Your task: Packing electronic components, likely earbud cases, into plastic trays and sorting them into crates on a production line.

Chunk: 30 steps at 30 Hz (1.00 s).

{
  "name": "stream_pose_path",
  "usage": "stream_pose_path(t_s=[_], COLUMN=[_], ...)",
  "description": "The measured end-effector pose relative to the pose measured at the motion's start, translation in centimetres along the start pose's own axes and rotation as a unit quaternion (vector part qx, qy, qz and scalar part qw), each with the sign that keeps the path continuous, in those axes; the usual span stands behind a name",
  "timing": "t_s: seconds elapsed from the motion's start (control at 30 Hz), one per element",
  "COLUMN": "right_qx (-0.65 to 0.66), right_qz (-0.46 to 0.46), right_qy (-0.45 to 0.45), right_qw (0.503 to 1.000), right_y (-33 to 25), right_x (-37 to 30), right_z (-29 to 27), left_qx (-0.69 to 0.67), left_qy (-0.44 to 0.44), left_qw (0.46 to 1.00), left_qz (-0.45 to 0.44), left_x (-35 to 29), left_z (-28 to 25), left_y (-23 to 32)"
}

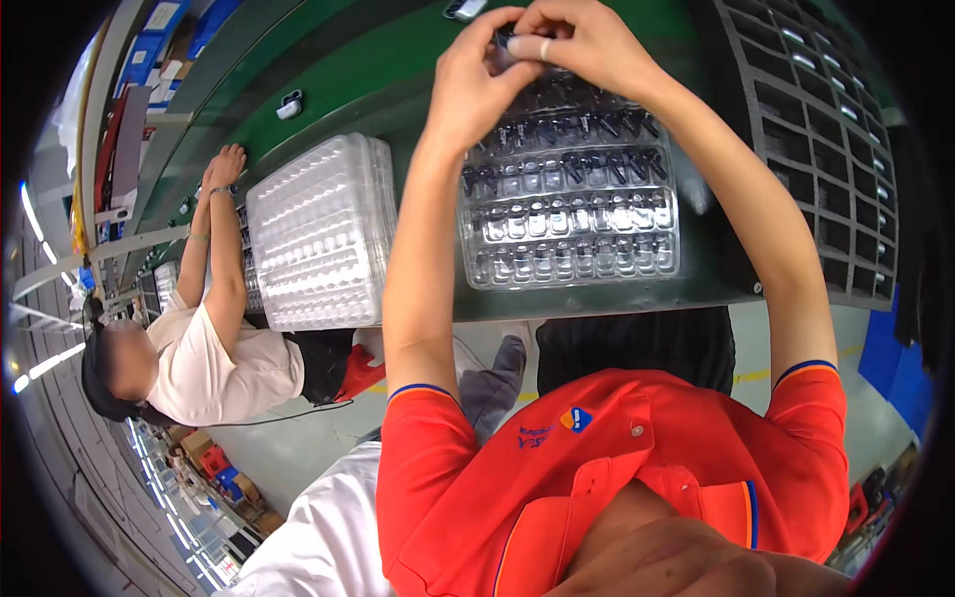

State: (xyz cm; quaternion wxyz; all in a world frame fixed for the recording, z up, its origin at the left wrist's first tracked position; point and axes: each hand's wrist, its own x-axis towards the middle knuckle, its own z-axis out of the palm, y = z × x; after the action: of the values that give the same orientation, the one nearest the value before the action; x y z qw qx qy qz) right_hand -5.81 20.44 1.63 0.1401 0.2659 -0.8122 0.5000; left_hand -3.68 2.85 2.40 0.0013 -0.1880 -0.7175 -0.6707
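Note:
At the far edge of a clear plastic tray (572, 274), my left hand (476, 85) and my right hand (587, 45) meet with fingers closed. Pinched between them is a small dark glossy piece (504, 36), mostly hidden by the fingers. Several black earbud-like pieces (612, 167) sit in the tray's far rows of pockets. The two nearer rows hold no dark pieces. Just beyond my hands lies a small white-and-dark case (465, 9), cut off by the picture's edge.
A stack of clear trays (318, 234) stands left of my left forearm. A black foam grid box (811, 164) is at the right, with shiny pieces in its far-right cells. A small white case (289, 104) lies on the green bench (348, 65). A co-worker (224, 343) reaches over the bench at left.

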Motion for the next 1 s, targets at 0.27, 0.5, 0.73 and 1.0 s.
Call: stream_pose_path(t_s=[0.27,0.5,0.73,1.0], right_qx=[-0.087,-0.152,-0.364,-0.269], right_qz=[-0.070,-0.137,-0.284,-0.152], right_qy=[-0.110,-0.107,-0.099,0.013], right_qw=[0.988,0.973,0.881,0.951], right_y=[-1.7,-2.8,-3.1,-3.4], right_x=[-5.9,-8.6,-11.0,-16.4], right_z=[0.8,1.5,2.5,-1.8], left_qx=[0.179,0.334,0.558,0.434], left_qy=[-0.036,-0.044,-0.004,-0.022], left_qw=[0.983,0.942,0.819,0.838], left_qz=[-0.015,0.010,0.132,0.330], left_x=[9.5,13.5,12.1,13.7], left_z=[-4.1,-3.9,-5.3,13.7], left_y=[-10.8,-16.6,-13.3,-3.7])
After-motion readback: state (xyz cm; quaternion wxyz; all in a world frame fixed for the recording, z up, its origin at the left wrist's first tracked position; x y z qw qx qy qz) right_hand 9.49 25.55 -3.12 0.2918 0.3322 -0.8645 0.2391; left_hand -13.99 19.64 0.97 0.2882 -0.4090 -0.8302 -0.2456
